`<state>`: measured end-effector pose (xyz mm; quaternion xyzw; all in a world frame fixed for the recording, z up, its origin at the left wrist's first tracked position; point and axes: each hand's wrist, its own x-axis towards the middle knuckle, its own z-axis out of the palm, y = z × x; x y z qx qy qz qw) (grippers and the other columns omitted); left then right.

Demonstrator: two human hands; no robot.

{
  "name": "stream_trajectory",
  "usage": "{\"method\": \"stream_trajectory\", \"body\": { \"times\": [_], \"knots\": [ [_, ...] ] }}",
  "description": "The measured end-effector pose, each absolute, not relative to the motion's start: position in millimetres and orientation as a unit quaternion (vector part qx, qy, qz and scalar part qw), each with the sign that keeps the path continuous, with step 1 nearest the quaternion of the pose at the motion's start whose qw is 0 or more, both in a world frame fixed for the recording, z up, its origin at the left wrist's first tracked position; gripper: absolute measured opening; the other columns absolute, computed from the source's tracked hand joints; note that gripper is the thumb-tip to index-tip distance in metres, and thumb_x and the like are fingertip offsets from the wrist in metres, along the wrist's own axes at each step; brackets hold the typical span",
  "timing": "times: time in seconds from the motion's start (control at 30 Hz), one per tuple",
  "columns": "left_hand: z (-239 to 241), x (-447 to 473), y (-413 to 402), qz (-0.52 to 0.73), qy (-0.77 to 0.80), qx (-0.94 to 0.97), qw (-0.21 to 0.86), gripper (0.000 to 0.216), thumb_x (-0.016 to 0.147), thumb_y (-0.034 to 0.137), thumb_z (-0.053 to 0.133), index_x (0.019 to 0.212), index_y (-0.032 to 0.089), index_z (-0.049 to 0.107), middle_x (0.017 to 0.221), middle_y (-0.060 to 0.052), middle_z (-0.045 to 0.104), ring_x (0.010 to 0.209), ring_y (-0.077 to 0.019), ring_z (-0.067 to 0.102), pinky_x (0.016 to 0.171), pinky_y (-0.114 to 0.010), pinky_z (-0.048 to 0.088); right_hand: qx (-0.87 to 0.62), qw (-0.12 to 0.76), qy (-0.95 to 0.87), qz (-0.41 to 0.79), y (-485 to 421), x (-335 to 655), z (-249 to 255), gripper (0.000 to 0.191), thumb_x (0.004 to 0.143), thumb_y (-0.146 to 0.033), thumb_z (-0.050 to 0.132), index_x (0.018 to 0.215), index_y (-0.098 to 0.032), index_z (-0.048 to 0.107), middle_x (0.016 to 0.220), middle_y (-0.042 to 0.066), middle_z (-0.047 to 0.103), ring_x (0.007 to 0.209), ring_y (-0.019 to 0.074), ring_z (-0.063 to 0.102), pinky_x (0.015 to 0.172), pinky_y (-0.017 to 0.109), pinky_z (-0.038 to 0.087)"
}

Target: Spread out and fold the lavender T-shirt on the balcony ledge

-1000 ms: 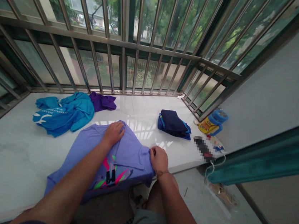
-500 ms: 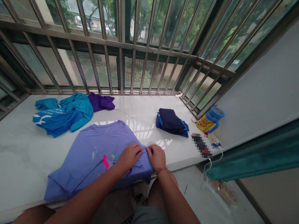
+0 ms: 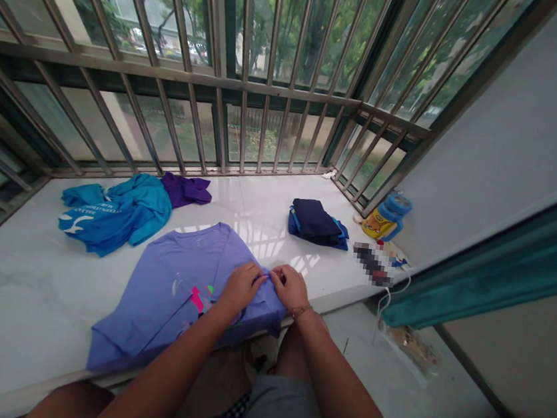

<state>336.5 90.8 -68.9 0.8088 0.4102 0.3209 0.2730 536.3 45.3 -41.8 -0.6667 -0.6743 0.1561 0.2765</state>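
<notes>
A lavender T-shirt [image 3: 159, 289] with a pink and green print lies spread on the white ledge, its lower part hanging over the front edge. My left hand [image 3: 242, 287] pinches the fabric near the shirt's right-hand sleeve. Close beside it, my right hand [image 3: 290, 287] grips the same sleeve edge between thumb and fingers. The fingertips of both hands nearly meet. My forearms cover part of the print and the lower shirt.
On the ledge [image 3: 10, 272] are a crumpled blue shirt [image 3: 117, 211], a purple cloth [image 3: 186, 190], a folded navy garment stack [image 3: 318, 221] and a blue-yellow jug [image 3: 386, 216]. Metal bars [image 3: 183, 77] line the windows. A teal curtain [image 3: 482, 279] hangs at the right.
The view has shifted slightly. Both hands stay on the sleeve edge, their fingertips a little closer together than before. The shirt lies much the same.
</notes>
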Motion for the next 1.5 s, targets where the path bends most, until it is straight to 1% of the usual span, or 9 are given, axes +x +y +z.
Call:
{"method": "stream_trajectory", "body": {
  "times": [0.13,0.27,0.37,0.47,0.6,0.67,0.83,1.1,1.5],
  "knots": [
    [-66,330,94,0.354,0.416,0.783,0.298,0.021,0.11,0.035,0.057,0.093,0.024,0.063,0.093,-0.004,0.069,0.09,-0.0237,0.066,0.085,-0.037,0.051,-0.658,0.267,-0.687,0.155,48,536,-45,0.023,0.098,-0.032,0.086,0.118,-0.025,0.079,0.116,0.005,0.08,0.111,0.0238,0.073,0.095,0.033,0.051],
    [-65,328,95,0.38,0.421,0.762,0.312,0.022,0.111,0.036,0.052,0.095,0.024,0.061,0.092,-0.004,0.067,0.088,-0.0228,0.065,0.084,-0.037,0.052,-0.681,0.255,-0.672,0.14,51,535,-50,0.008,0.097,-0.019,0.08,0.103,-0.025,0.079,0.105,0.005,0.079,0.104,0.0244,0.073,0.093,0.034,0.051],
    [-64,329,94,0.385,0.413,0.762,0.317,0.022,0.11,0.037,0.053,0.093,0.025,0.06,0.091,-0.004,0.067,0.088,-0.0228,0.064,0.084,-0.037,0.052,-0.696,0.268,-0.653,0.128,51,535,-52,0.008,0.099,-0.015,0.073,0.099,-0.022,0.076,0.1,0.007,0.076,0.099,0.0243,0.071,0.092,0.034,0.052],
    [-61,329,93,0.384,0.402,0.768,0.318,0.024,0.109,0.039,0.055,0.09,0.025,0.06,0.09,-0.004,0.066,0.086,-0.0227,0.063,0.082,-0.037,0.051,-0.698,0.283,-0.646,0.126,50,535,-51,0.007,0.103,-0.019,0.069,0.103,-0.022,0.075,0.101,0.007,0.075,0.097,0.0234,0.07,0.092,0.033,0.053],
    [-56,329,90,0.374,0.376,0.785,0.319,0.025,0.106,0.04,0.062,0.087,0.025,0.06,0.088,-0.003,0.065,0.087,-0.0227,0.062,0.081,-0.037,0.051,-0.67,0.287,-0.672,0.133,49,536,-50,0.023,0.097,-0.022,0.079,0.12,-0.023,0.076,0.115,0.007,0.077,0.108,0.0237,0.072,0.099,0.034,0.054],
    [-55,329,89,0.359,0.364,0.802,0.308,0.023,0.105,0.041,0.064,0.088,0.025,0.062,0.089,-0.004,0.066,0.089,-0.0234,0.064,0.083,-0.039,0.051,-0.659,0.281,-0.685,0.134,50,537,-52,0.022,0.096,-0.02,0.08,0.117,-0.025,0.078,0.118,0.007,0.077,0.114,0.0253,0.071,0.103,0.036,0.053],
    [-57,331,88,0.316,0.358,0.839,0.263,0.023,0.109,0.04,0.061,0.094,0.025,0.068,0.094,-0.007,0.072,0.095,-0.0256,0.067,0.088,-0.041,0.053,-0.687,0.293,-0.653,0.125,53,538,-59,0.017,0.099,-0.011,0.068,0.107,-0.022,0.078,0.11,0.009,0.078,0.109,0.0257,0.072,0.103,0.037,0.055],
    [-60,332,88,0.293,0.364,0.851,0.241,0.027,0.109,0.039,0.061,0.091,0.025,0.073,0.095,-0.008,0.075,0.095,-0.0264,0.068,0.09,-0.042,0.052,-0.709,0.316,-0.621,0.11,52,538,-64,0.018,0.105,-0.017,0.059,0.107,-0.023,0.077,0.111,0.011,0.077,0.109,0.0273,0.072,0.102,0.038,0.056],
    [-60,331,88,0.283,0.389,0.848,0.224,0.03,0.108,0.032,0.059,0.081,0.024,0.066,0.087,-0.007,0.071,0.086,-0.0244,0.066,0.082,-0.039,0.048,-0.708,0.299,-0.631,0.104,51,534,-62,0.015,0.106,-0.021,0.06,0.103,-0.02,0.074,0.104,0.011,0.078,0.103,0.0259,0.071,0.099,0.035,0.052]
  ]
}}
